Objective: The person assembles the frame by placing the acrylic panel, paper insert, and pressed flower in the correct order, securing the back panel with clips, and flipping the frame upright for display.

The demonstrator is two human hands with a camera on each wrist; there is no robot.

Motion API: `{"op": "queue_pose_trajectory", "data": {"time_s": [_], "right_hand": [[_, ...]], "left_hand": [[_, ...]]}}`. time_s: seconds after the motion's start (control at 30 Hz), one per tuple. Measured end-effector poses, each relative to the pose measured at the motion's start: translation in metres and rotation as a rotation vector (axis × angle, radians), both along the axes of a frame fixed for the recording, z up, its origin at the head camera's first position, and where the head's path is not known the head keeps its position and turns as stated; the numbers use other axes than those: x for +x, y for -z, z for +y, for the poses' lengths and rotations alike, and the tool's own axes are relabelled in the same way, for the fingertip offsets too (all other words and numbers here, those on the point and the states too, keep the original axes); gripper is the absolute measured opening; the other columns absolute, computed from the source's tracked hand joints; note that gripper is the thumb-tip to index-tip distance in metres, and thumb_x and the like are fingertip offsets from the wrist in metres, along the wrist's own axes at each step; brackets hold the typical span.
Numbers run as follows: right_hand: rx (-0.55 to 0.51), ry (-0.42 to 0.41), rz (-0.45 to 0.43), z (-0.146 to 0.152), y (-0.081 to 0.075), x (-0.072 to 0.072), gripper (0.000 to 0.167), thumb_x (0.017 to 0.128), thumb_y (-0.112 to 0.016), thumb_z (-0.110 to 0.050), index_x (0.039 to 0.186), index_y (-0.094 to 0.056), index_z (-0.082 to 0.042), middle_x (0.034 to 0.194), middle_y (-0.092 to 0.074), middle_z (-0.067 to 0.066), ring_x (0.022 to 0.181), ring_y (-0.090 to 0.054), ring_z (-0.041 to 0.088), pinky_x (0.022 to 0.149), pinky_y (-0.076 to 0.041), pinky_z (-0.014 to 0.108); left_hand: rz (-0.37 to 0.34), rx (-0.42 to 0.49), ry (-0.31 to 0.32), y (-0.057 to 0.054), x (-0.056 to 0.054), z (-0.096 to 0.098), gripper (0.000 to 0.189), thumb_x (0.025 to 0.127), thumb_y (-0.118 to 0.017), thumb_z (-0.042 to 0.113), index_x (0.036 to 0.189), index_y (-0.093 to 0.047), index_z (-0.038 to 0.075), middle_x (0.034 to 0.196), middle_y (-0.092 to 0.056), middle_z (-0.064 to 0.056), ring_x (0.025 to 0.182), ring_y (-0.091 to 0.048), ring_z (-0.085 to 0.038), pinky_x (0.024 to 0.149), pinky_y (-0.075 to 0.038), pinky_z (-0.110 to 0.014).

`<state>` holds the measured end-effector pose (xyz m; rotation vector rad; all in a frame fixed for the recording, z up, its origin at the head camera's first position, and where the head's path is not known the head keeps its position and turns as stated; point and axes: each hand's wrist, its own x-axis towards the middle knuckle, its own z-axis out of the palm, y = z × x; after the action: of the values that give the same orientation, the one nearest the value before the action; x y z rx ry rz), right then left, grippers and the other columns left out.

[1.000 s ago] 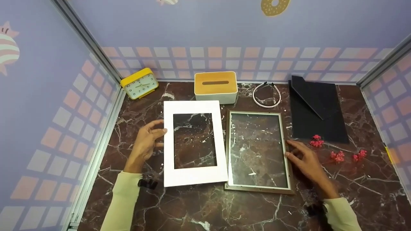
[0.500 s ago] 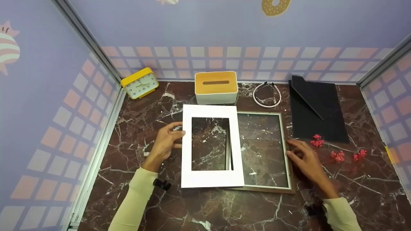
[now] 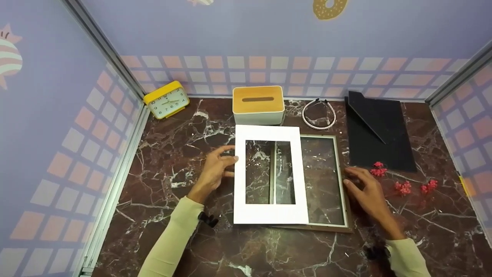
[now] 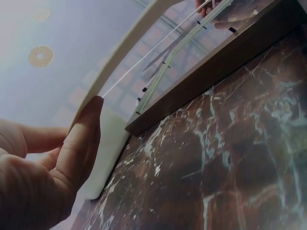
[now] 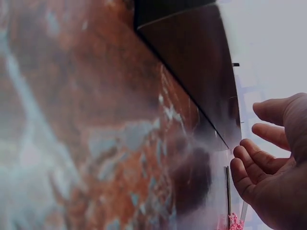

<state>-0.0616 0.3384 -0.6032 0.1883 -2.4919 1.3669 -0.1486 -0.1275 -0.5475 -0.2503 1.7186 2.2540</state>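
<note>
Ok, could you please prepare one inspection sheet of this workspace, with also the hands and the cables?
Surface: dark red-brown marble-patterned tabletop with white veins.
Job's things: white rectangular mat with a cut-out window, overlapping the left part of a brown rectangular frame with a pale inner border.
Clutter: yellow alarm clock; white box with slotted orange top; thin white headband; flat black board with a flap; pink-red flower clusters.
Left hand: pinches the mat's left edge.
Right hand: at the frame's right edge; contact unclear.
Cables: nothing seen.
Surroundings: lilac wall panels with pink-and-white squares.
</note>
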Motion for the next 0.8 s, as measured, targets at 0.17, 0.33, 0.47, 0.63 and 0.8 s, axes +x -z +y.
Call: {"op": "queue_pose_trajectory", "data": {"time_s": [0.17, 0.33, 0.47, 0.63, 0.8], "right_hand": [[-0.052, -0.007, -0.019, -0.004, -0.006, 0.002, 0.037, 0.096, -0.08, 0.009, 0.132, -0.077, 0.004, 0.134, -0.072, 0.025, 0.107, -0.069, 0.008, 0.09, -0.053, 0.008], [-0.054, -0.02, -0.024, -0.009, -0.011, 0.003, 0.037, 0.096, -0.079, 0.008, 0.133, -0.076, 0.004, 0.135, -0.072, 0.023, 0.111, -0.069, 0.01, 0.093, -0.054, 0.009], [-0.027, -0.019, -0.011, -0.014, -0.014, 0.004, 0.038, 0.095, -0.08, 0.011, 0.132, -0.076, 0.005, 0.133, -0.073, 0.022, 0.117, -0.065, 0.005, 0.095, -0.051, 0.007], [-0.031, -0.01, -0.004, -0.026, -0.018, 0.006, 0.038, 0.093, -0.078, 0.015, 0.131, -0.074, 0.01, 0.132, -0.072, 0.028, 0.107, -0.062, -0.003, 0.091, -0.048, 0.004], [-0.041, -0.008, -0.018, -0.034, -0.022, 0.007, 0.037, 0.095, -0.077, 0.013, 0.131, -0.075, 0.008, 0.132, -0.072, 0.026, 0.103, -0.064, 0.003, 0.088, -0.048, 0.009]], "left_hand": [[-0.004, 0.014, 0.02, 0.006, -0.001, 0.015, 0.044, 0.101, -0.067, -0.011, 0.145, -0.061, -0.006, 0.094, -0.074, -0.015, 0.072, -0.079, -0.023, 0.06, -0.068, -0.038], [-0.014, 0.014, 0.051, 0.01, -0.001, 0.03, 0.043, 0.101, -0.068, -0.009, 0.143, -0.062, -0.005, 0.097, -0.076, -0.016, 0.075, -0.079, -0.024, 0.06, -0.068, -0.038], [-0.025, 0.008, 0.065, 0.014, -0.003, 0.039, 0.044, 0.101, -0.069, -0.007, 0.145, -0.062, -0.004, 0.098, -0.075, -0.015, 0.075, -0.079, -0.024, 0.061, -0.068, -0.037], [-0.034, 0.015, 0.087, 0.017, -0.004, 0.051, 0.044, 0.102, -0.069, -0.006, 0.145, -0.062, -0.002, 0.096, -0.073, -0.014, 0.073, -0.078, -0.023, 0.06, -0.068, -0.037], [-0.038, 0.019, 0.106, 0.02, -0.006, 0.062, 0.044, 0.101, -0.069, -0.006, 0.145, -0.063, -0.002, 0.093, -0.072, -0.011, 0.074, -0.077, -0.022, 0.061, -0.068, -0.036]]}}
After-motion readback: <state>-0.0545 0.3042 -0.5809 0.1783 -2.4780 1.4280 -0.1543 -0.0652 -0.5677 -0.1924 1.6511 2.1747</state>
